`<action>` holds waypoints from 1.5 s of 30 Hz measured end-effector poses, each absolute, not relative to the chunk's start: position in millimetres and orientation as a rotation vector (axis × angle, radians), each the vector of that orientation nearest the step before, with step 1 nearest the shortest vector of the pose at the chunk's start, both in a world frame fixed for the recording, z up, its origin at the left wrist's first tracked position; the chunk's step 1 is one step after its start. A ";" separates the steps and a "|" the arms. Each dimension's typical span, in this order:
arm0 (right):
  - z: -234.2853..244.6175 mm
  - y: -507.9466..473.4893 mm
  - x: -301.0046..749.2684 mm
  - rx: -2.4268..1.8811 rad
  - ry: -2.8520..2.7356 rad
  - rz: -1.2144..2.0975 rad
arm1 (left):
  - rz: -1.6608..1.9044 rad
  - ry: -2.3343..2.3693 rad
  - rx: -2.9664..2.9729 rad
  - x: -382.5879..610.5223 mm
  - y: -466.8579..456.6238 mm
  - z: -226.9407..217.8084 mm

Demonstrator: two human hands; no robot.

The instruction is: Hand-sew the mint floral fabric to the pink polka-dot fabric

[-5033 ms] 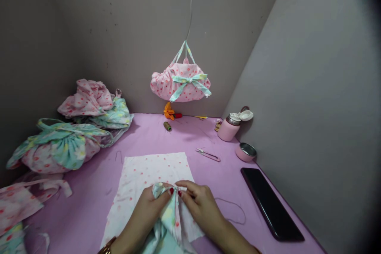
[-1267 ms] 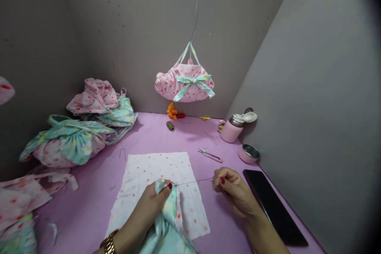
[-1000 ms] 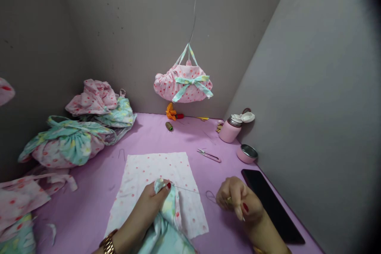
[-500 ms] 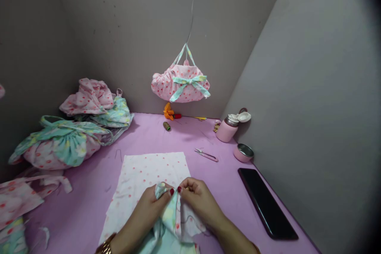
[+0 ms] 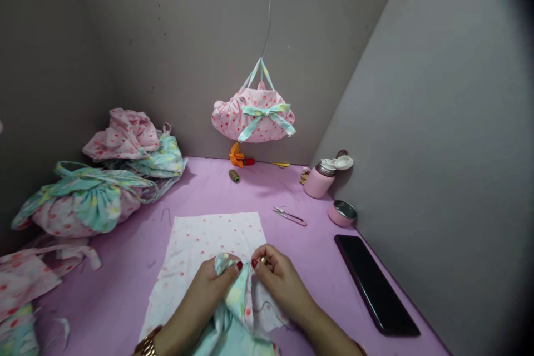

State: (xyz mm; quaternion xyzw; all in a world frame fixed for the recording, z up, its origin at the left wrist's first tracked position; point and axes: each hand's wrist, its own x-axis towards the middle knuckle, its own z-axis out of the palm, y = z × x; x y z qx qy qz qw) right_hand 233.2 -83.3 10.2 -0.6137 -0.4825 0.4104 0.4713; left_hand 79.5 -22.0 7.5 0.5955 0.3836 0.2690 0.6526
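My left hand (image 5: 219, 283) is closed on a mint-green floral fabric (image 5: 236, 297), its thumb and fingers pinching the folded upper edge. My right hand (image 5: 277, 278) is pinched at the same edge, just right of the left thumb. Any needle between those fingertips is too small or hidden to see. A white strip with pink dots (image 5: 248, 308) runs down along the green fabric. A dark loose thread (image 5: 263, 307) curls below my right hand. Beneath lies a flat white dotted cloth (image 5: 208, 233) on the pink table cover.
Bundled pink and green fabric pieces (image 5: 89, 203) pile up at left. Thread snips (image 5: 289, 216), a thread spool (image 5: 234, 176), a pink bottle (image 5: 319, 181), its cup (image 5: 342, 213) and a black phone (image 5: 376, 283) lie around. A dotted fabric pouch (image 5: 258, 117) hangs at the back wall.
Both hands have risen slightly with the fabric edge. The right fingertips have shifted a little to the right, widening the gap between the thumbs.
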 end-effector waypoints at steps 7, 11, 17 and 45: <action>21.3 -89.1 237.3 -1.542 -1.391 0.694 | 0.629 0.857 1.326 78.8 -22.1 6.5; 22.6 -91.0 233.8 -1.573 -1.513 0.669 | 0.621 0.833 1.343 78.8 -21.7 5.6; 20.7 -93.0 233.8 -1.572 -1.553 0.669 | 0.623 0.831 1.341 78.7 -22.0 6.0; 16.1 -93.4 235.1 -1.704 -1.620 0.620 | 0.615 0.833 1.391 77.5 -21.1 5.0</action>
